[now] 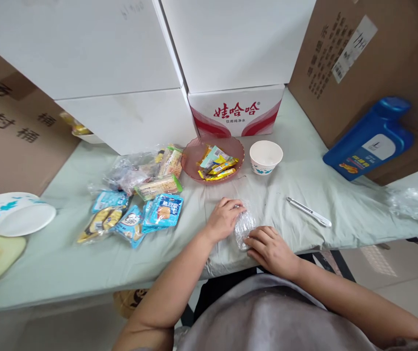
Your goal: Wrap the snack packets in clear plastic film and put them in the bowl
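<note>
A crinkled bundle of clear plastic wrap (244, 225) lies on the cloth near the table's front edge; whether anything is inside it I cannot make out. With bent fingers my left hand (226, 217) grips its upper left side. The fingers of my right hand (271, 247) are closed on its lower right end. Beyond the hands stand a pink glass bowl (190, 163) with yellow snack packets (218, 163) and a white paper bowl (266, 158). To the right of my right hand lies a white and grey box cutter (308, 211).
Blue snack packets (165, 210) and other wrapped snacks (159, 187) are piled to the left. A blue bottle (371, 139) leans at the right by a brown carton (399, 63). White boxes (238, 44) line the back. Another paper bowl (29, 219) lies far left.
</note>
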Available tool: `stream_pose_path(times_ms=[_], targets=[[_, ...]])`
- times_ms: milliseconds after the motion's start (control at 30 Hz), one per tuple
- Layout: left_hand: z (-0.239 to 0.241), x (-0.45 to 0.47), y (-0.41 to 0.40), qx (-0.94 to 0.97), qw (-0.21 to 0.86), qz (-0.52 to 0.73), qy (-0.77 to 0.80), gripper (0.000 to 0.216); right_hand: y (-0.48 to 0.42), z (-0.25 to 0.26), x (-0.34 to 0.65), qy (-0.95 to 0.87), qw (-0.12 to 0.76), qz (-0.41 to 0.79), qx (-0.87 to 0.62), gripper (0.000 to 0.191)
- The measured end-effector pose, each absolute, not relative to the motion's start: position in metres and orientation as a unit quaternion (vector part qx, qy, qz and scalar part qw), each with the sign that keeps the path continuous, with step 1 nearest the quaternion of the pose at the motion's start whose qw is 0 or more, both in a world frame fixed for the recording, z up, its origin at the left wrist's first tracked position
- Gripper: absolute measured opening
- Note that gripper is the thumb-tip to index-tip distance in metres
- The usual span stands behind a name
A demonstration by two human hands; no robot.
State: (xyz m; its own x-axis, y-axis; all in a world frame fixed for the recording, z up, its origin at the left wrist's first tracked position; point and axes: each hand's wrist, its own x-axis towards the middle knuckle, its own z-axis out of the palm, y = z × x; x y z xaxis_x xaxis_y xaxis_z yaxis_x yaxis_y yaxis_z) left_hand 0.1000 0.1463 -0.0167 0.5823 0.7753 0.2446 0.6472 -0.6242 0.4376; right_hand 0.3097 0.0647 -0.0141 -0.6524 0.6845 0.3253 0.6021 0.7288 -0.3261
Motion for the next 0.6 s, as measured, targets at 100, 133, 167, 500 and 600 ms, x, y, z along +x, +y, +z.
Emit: stream_pose_path(times_ms=[100, 133, 167, 500, 600], targets=[[-0.015, 0.102, 0.144, 0.882, 0.145, 0.192, 0.405, 0.042, 0.070, -0.013, 0.309, -0.913, 0.228, 0.076, -0.330, 0.020], [-0.015, 0.103, 0.143, 0.883, 0.144, 0.189, 0.406, 0.043, 0.071, -0.012, 0.309, -0.915, 0.234, 0.073, -0.321, 0.020], [-0.015, 0.104, 0.143, 0.882, 0.144, 0.188, 0.407, 0.043, 0.073, -0.010, 0.308, -0.917, 0.238, 0.073, -0.312, 0.021], [-0.030, 0.092, 0.154, 0.837, 0.231, 0.320, 0.379, 0.073, 0.138, 0.018, 0.294, -0.905, 0.130, 0.122, -0.385, 0.028], [-0.032, 0.089, 0.155, 0.824, 0.239, 0.326, 0.397, 0.085, 0.161, 0.018, 0.283, -0.895, 0.063, 0.095, -0.432, 0.026]])
